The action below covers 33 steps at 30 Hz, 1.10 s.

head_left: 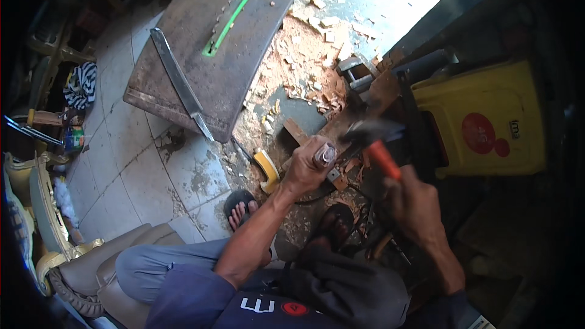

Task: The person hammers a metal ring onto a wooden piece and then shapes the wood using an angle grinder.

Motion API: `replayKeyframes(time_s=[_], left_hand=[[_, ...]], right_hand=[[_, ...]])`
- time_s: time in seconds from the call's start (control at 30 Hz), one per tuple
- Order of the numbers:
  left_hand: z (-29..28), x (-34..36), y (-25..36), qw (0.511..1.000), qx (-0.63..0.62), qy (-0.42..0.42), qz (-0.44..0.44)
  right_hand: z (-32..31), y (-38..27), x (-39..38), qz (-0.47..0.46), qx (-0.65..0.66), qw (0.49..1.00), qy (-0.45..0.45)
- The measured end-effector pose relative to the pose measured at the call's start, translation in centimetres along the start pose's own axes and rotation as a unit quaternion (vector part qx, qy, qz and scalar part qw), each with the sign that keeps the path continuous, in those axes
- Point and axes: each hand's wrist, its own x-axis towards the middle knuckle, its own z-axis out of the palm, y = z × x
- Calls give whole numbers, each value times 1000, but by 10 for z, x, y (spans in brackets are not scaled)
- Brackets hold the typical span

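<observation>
My left hand [306,167] is closed around a chisel [325,155] whose metal-ringed butt end points up. My right hand [412,198] grips the orange handle of a hammer [381,146]; its dark head hovers just right of and above the chisel's end, blurred. Under the chisel lie dark pieces of wood [341,123] on the floor, partly hidden by the tools. Both forearms enter from the bottom edge.
A table saw top [183,73] with a green slot and a long machete-like blade [180,82] lies at the upper left. Wood chips [304,55] litter the floor. A yellow crate [487,116] stands right. My sandalled feet [242,207] rest on grey tiles.
</observation>
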Motion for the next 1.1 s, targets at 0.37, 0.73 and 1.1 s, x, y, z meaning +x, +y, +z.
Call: replayKeyframes(time_s=[0.37, 0.73, 1.1], left_hand=[[-4, -3, -10, 1000, 4, 7, -8], [7, -11, -9, 1000, -1, -6, -17], [-14, 0, 20, 935, 338, 14, 102]], right_hand=[[-1, -11, -8, 12, 191, 978, 82], [25, 19, -19, -54, 101, 991, 76], [51, 16, -33, 227, 296, 916, 150]])
